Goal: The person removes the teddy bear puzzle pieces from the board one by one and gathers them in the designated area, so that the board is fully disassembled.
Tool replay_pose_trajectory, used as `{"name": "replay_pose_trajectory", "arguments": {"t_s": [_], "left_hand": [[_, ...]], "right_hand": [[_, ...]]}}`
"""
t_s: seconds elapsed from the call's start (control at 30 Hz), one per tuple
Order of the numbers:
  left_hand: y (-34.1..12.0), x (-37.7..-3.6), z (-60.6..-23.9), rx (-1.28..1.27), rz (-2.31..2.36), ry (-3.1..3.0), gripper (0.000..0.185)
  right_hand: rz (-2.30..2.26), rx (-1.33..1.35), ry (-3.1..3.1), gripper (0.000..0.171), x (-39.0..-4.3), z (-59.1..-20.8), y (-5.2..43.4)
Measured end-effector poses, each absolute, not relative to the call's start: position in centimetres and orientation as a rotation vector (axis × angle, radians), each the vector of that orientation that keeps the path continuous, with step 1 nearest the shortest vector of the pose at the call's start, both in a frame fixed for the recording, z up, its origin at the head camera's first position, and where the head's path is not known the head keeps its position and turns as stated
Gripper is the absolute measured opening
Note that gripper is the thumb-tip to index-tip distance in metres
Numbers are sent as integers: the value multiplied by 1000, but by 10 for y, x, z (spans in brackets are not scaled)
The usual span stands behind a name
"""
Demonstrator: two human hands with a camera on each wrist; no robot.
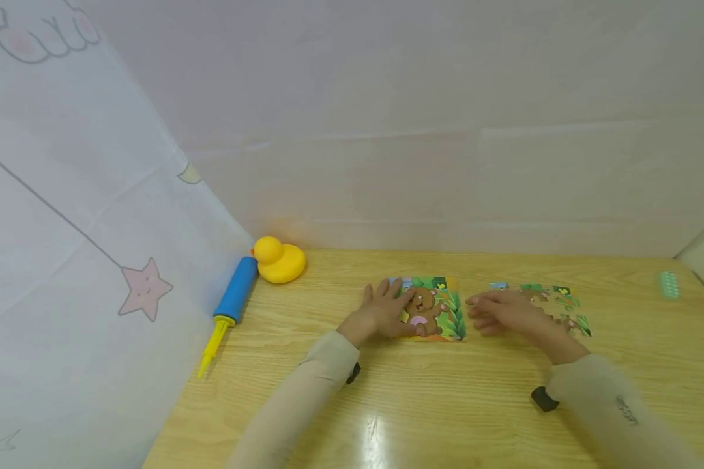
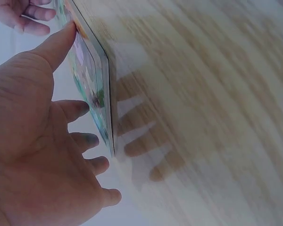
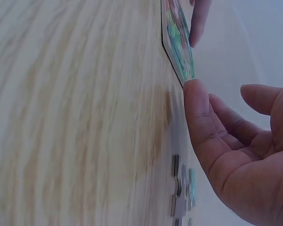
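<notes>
Left hand [image 1: 387,309] lies flat, fingers spread, on the left part of the bear puzzle board [image 1: 434,309], pinning it to the wooden table [image 1: 446,404]; the left wrist view shows the thumb tip against the board's edge and the other fingers straight over its picture. Right hand [image 1: 501,312] hangs just right of the board, fingers loosely extended and pointing toward it, nothing pinched between them; in the right wrist view the thumb sits close to the board's corner, though whether it touches is hard to tell.

The board's picture looks mostly filled: bear, leaves and sky all read as one image. Still, a cluster of loose puzzle pieces [image 1: 554,306] lies to the right, partly under the right hand and wrist, partly joined among themselves. So, by my reckoning, a good share is done and those pieces remain to be placed.

Far left, a yellow rubber duck [image 1: 278,259] touches a blue and yellow hand pump [image 1: 229,306]. Far right, a small green object [image 1: 669,284] sits alone.
</notes>
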State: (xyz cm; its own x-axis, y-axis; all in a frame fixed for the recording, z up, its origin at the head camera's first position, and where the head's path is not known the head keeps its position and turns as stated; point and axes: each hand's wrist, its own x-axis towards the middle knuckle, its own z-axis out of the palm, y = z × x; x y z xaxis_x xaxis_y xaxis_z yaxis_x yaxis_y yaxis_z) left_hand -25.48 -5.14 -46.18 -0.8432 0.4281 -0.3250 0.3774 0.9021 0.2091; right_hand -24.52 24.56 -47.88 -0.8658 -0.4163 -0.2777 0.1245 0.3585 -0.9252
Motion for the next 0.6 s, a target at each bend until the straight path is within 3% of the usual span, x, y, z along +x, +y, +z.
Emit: {"name": "replay_pose_trajectory", "arguments": {"t_s": [0.6], "left_hand": [[-39,-253,-466,719,182,2707,82]], "right_hand": [[-1455,-261,2174,54,-250,-475,211]]}}
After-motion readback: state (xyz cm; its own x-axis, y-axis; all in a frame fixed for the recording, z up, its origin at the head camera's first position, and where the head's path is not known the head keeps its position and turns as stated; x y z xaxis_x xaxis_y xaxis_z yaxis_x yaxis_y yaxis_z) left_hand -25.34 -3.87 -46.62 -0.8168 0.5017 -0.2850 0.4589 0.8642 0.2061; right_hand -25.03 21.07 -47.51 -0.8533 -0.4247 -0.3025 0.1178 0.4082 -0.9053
